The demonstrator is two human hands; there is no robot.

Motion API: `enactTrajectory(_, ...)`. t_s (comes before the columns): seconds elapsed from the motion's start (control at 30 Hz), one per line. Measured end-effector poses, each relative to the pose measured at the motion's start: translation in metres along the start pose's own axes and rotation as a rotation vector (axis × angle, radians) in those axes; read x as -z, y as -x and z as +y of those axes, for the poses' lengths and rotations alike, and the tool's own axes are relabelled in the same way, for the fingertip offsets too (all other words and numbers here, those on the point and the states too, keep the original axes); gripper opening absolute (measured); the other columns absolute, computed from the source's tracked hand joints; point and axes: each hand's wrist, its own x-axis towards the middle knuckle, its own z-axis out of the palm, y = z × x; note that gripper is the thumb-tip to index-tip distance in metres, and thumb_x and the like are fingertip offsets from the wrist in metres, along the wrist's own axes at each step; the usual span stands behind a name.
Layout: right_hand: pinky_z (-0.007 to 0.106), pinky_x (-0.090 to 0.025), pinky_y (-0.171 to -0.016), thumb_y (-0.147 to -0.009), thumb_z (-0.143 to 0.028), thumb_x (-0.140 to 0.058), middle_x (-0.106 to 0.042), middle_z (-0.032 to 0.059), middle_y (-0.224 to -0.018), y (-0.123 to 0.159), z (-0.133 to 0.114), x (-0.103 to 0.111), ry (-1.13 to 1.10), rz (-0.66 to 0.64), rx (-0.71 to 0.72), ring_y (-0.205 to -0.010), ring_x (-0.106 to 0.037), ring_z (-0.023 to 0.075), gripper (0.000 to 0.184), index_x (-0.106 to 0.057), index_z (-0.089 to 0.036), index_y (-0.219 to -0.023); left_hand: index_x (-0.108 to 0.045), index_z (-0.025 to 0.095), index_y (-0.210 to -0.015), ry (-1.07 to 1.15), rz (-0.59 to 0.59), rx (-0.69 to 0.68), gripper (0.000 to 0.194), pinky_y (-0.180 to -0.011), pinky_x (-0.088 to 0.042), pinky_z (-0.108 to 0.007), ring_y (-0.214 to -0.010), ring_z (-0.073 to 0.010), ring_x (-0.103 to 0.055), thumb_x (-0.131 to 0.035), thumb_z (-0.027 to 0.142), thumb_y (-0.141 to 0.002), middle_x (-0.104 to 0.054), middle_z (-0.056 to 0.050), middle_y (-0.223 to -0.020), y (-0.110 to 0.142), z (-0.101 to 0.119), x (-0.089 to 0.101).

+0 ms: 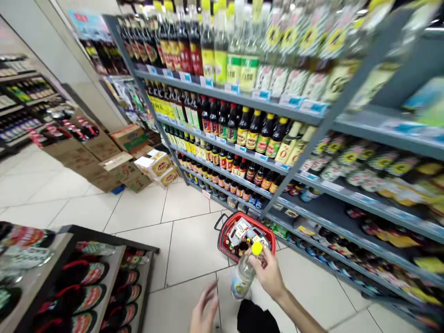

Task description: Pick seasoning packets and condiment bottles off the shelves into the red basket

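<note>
My right hand point(268, 276) grips the neck of a clear bottle point(243, 275) with a yellow cap, held low over the floor. Just beyond it a red shopping basket point(227, 226) with a black handle sits on the tiles, holding several bottles. My left hand point(204, 311) hovers to the left of the bottle, fingers apart and blurred, holding nothing. A dark shape, maybe my shoe or trouser leg point(255, 318), shows below the bottle.
A tall grey shelf unit point(305, 115) full of sauce and oil bottles runs along the right. A low display point(79, 273) of packaged goods stands at the lower left. Cardboard boxes point(114, 166) are stacked on the floor at the aisle's far end.
</note>
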Motion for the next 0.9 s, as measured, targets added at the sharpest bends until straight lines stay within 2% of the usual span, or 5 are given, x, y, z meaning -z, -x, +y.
enactTrajectory(0.2, 0.034, -0.06, -0.072, -0.087, -0.054, -0.073, -0.079, 0.0096, -0.095, 0.122, -0.175, 0.021, -0.128, 0.304, 0.09, -0.08, -0.075, 0.0235, 0.04, -0.061, -0.02, -0.105, -0.048, 0.017, -0.15, 0.353, -0.802, -0.314, 0.092, -0.114, -0.046, -0.048, -0.136, -0.0372, -0.055, -0.072, 0.07, -0.079, -0.057, -0.02, -0.147, 0.084, 0.084, -0.008)
enactTrajectory(0.33, 0.034, -0.062, -0.068, -0.082, -0.058, -0.076, -0.079, 0.0114, -0.098, 0.169, -0.222, 0.035, -0.156, 0.515, 0.139, -0.08, -0.076, 0.0247, 0.048, -0.063, -0.019, -0.106, -0.046, 0.012, -0.147, 0.578, -0.973, -0.21, 0.087, -0.065, -0.062, -0.034, -0.095, -0.0317, -0.074, -0.073, 0.064, -0.083, -0.069, -0.023, -0.123, 0.14, 0.12, -0.024)
enactTrajectory(0.5, 0.041, -0.055, -0.105, -0.088, -0.062, -0.068, -0.072, 0.0082, -0.127, 0.227, -0.235, 0.058, -0.176, 0.484, 0.307, -0.117, -0.069, 0.0239, 0.049, -0.066, -0.024, -0.12, -0.05, 0.013, -0.14, 0.673, -1.033, -0.248, 0.078, -0.051, -0.056, -0.025, -0.09, -0.0299, -0.075, -0.074, 0.061, -0.083, -0.07, -0.021, -0.117, 0.175, 0.16, -0.033)
enactTrajectory(0.67, 0.044, -0.053, -0.107, -0.091, -0.062, -0.065, -0.069, 0.0079, -0.134, 0.284, -0.217, 0.073, -0.168, 0.398, 0.238, -0.121, -0.067, 0.0249, 0.055, -0.063, -0.025, -0.131, -0.05, 0.014, -0.139, 0.663, -1.005, -0.285, 0.08, -0.061, -0.06, -0.028, -0.099, -0.0313, -0.074, -0.075, 0.064, -0.081, -0.07, -0.019, -0.12, 0.204, 0.184, -0.051)
enactTrajectory(0.9, 0.041, -0.056, -0.104, -0.092, -0.057, -0.066, -0.064, 0.0097, -0.141, 0.355, -0.18, 0.136, -0.25, 0.479, 0.235, -0.123, -0.065, 0.0251, 0.055, -0.06, -0.025, -0.136, -0.052, 0.012, -0.134, 0.607, -1.083, -0.239, 0.078, -0.051, -0.054, -0.022, -0.093, -0.0284, -0.075, -0.068, 0.07, -0.083, -0.07, -0.021, -0.119, 0.259, 0.181, -0.131)
